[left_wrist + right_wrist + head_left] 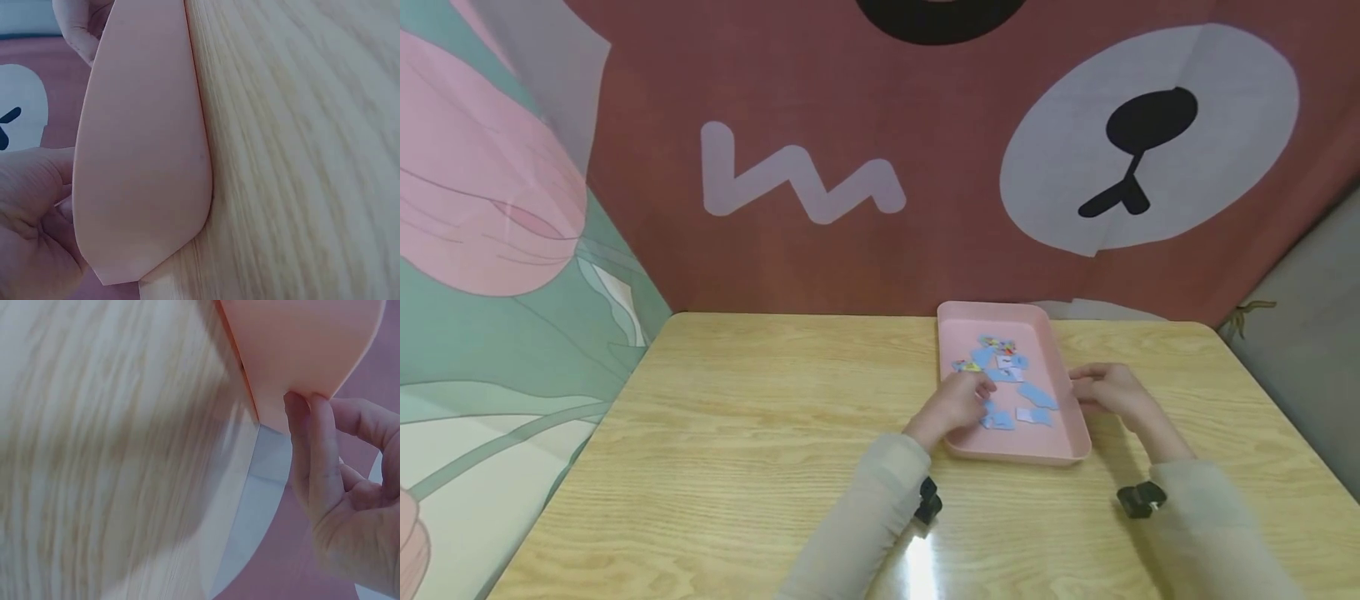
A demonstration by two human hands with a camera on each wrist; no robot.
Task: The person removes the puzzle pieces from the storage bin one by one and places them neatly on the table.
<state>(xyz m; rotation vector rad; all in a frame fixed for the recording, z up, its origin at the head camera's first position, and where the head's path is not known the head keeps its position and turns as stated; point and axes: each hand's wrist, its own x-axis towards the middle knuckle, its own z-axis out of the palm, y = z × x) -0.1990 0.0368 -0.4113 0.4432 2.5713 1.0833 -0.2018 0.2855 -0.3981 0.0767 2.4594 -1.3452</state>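
Observation:
A pink rectangular tray lies on the table, holding several flat, irregular light-blue pieces, some with white or multicoloured print. My left hand reaches over the tray's left wall among the pieces, its fingers bent. In the left wrist view the tray wall hides the left fingertips, so whether they pinch a piece cannot be told. At the tray's right side, my right hand pinches the rim; in the right wrist view two fingers lie against the outer wall while another passes behind the rim.
The wooden table runs up to a reddish-brown fabric backdrop with a cartoon face. The tray's far end lies near the table's back edge. A black wrist camera sits below the right sleeve, another beside the left sleeve.

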